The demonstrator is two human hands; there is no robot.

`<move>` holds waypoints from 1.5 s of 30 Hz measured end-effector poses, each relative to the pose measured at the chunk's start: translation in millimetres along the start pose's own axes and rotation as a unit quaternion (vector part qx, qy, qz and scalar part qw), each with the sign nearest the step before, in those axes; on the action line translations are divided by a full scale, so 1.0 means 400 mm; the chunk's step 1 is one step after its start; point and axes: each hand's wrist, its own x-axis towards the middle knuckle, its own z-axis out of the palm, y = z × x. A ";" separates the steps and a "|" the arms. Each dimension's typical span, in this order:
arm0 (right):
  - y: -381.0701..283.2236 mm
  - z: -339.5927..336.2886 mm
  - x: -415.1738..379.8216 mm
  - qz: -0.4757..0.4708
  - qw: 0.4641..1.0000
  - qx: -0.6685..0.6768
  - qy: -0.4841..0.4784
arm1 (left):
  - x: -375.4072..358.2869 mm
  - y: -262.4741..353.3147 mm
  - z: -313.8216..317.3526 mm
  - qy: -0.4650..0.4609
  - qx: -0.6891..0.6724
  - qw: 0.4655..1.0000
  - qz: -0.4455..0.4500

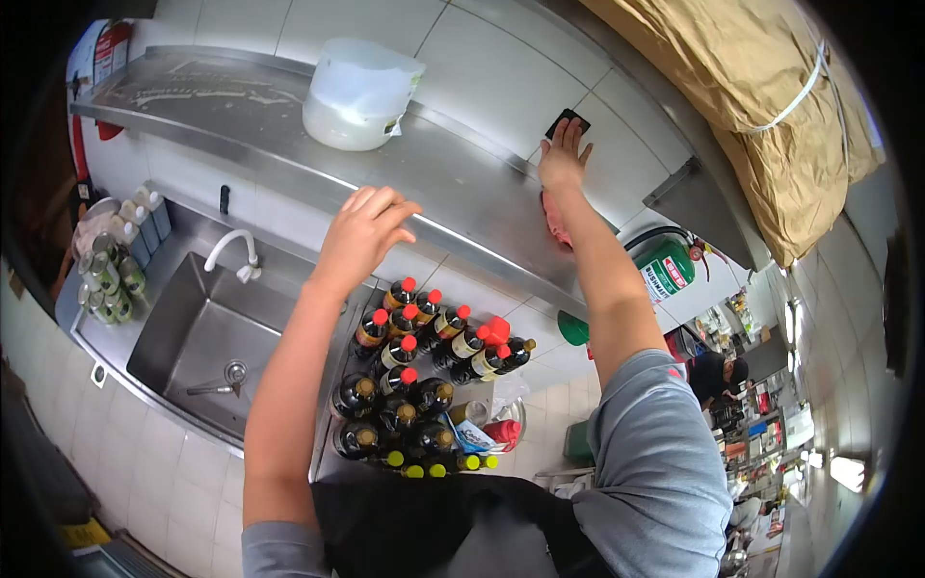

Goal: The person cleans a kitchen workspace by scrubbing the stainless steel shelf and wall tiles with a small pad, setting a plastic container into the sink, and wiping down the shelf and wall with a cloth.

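My right hand [565, 162] reaches up to the tiled wall above the steel shelf [462, 183]. Its fingers are stretched out, with the tips over a black square piece [572, 123] against the tiles. A crumpled pinkish-red thing, like a cloth [555, 222], lies on the shelf beside my right wrist, partly hidden by the forearm. My left hand [366, 234] is raised at the shelf's front edge, fingers loosely bent and thumb apart, with nothing in it. Behind it on the shelf stands a cut-open translucent plastic jug [356, 96] with whitish contents.
Below are several dark sauce bottles [400, 352] with red, yellow and brown caps. A steel sink [207, 337] with a white faucet [236, 252] is at left, near grouped cans [111, 284]. Brown paper-wrapped bundles [771, 106] overhang the right; a green extinguisher [667, 270] hangs below.
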 end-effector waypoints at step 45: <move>-0.023 -0.140 0.185 0.000 0.981 -0.105 0.165 | 0.003 0.020 0.010 0.016 0.014 1.000 -0.013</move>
